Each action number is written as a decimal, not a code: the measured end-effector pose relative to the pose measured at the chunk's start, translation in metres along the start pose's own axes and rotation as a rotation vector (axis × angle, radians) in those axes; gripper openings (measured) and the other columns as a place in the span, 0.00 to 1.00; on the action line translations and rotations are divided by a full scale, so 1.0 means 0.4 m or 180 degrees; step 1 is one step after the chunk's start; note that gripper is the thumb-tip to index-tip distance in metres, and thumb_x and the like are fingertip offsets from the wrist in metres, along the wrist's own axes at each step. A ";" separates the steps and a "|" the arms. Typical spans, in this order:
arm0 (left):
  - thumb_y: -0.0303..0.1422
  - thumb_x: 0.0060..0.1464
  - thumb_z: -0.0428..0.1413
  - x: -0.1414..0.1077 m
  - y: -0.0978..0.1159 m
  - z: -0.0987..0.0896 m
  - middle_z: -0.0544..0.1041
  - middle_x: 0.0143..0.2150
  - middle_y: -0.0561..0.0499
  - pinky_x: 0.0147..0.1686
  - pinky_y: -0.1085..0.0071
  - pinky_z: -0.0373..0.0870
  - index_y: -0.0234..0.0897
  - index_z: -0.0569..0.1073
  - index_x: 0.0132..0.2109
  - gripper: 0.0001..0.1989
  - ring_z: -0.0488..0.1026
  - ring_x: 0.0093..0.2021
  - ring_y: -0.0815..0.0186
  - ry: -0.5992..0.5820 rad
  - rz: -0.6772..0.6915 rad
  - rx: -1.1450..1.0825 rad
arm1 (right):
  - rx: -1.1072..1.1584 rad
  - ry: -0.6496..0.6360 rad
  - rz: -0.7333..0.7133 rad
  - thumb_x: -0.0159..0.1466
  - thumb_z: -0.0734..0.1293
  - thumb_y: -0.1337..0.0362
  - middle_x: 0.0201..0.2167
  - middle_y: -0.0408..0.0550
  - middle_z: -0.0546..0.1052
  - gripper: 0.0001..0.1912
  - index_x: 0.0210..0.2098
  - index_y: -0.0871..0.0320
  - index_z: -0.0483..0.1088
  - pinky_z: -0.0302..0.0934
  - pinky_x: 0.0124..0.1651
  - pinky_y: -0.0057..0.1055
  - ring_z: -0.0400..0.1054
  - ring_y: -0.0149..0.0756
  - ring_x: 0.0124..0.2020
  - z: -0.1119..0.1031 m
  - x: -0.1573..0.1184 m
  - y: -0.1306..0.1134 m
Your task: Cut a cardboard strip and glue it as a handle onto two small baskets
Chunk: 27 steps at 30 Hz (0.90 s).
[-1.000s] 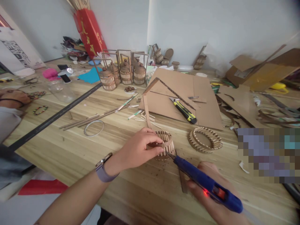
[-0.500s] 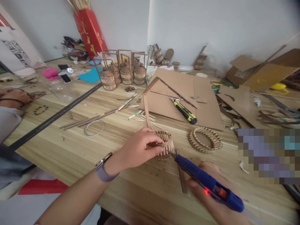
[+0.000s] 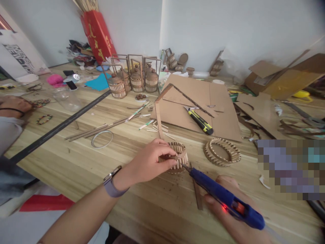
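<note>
Between the thumb and fingers of my left hand [image 3: 153, 159] is the rim of a small round basket [image 3: 181, 159] made of short upright sticks and brown strips. A long brown strip [image 3: 159, 122] runs from the basket up towards the cardboard. My right hand [image 3: 233, 206] is closed around a blue hot glue gun [image 3: 223, 198] with a red light showing. Its nozzle points at the basket's right side, touching it or very close. Another stick ring [image 3: 222, 152] lies to the right of the basket.
A yellow and black utility knife [image 3: 199, 120] rests on a cardboard sheet [image 3: 220, 101]. Several finished baskets with tall handles [image 3: 138, 78] stand behind. Loose sticks, a pale hoop [image 3: 102, 139] and a long dark bar [image 3: 61, 125] lie to the left. Another person's hand [image 3: 16, 105] is at the far left.
My hands, the basket and the glue gun hold nearly the same place. The other person's hand at the left has shifted slightly.
</note>
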<state>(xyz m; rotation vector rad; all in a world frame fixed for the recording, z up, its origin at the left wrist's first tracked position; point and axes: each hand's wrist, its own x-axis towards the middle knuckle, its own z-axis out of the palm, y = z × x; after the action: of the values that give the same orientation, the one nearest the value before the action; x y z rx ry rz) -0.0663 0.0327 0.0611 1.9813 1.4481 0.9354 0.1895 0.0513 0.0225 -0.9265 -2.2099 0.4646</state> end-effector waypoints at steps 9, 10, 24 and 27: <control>0.29 0.58 0.60 0.003 -0.003 0.004 0.78 0.37 0.49 0.48 0.68 0.67 0.36 0.78 0.39 0.02 0.71 0.50 0.61 0.0018 0.0069 0.0057 | -0.0139 -0.0059 -0.0273 0.65 0.65 0.54 0.19 0.40 0.66 0.17 0.22 0.51 0.65 0.57 0.28 0.33 0.62 0.35 0.22 0.002 0.004 0.027; 0.29 0.58 0.60 0.003 -0.004 0.004 0.78 0.37 0.49 0.48 0.68 0.68 0.37 0.78 0.38 0.02 0.71 0.50 0.61 0.0022 0.0077 0.0068 | -0.0180 -0.0047 -0.0317 0.65 0.66 0.54 0.18 0.40 0.66 0.17 0.22 0.51 0.65 0.57 0.27 0.33 0.62 0.35 0.22 0.004 0.004 0.031; 0.28 0.59 0.58 0.011 -0.042 0.021 0.79 0.39 0.50 0.52 0.60 0.67 0.39 0.78 0.41 0.05 0.71 0.49 0.59 0.0347 0.0116 0.0511 | 0.1942 -0.1886 0.1800 0.54 0.72 0.50 0.35 0.56 0.80 0.25 0.50 0.50 0.76 0.68 0.28 0.37 0.75 0.46 0.30 -0.165 -0.064 0.119; 0.29 0.60 0.57 0.013 -0.050 0.029 0.79 0.39 0.50 0.51 0.58 0.66 0.40 0.78 0.40 0.04 0.70 0.49 0.58 0.0355 0.0137 0.0652 | 0.1949 -0.1890 0.1805 0.55 0.70 0.47 0.32 0.57 0.78 0.25 0.50 0.50 0.76 0.64 0.23 0.35 0.74 0.44 0.26 -0.162 -0.151 0.148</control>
<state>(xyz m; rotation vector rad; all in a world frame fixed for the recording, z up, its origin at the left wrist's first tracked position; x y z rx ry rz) -0.0686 0.0435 0.0403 2.1442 1.6256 0.9631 0.2949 0.0512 0.0079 -1.1443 -2.0228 1.7579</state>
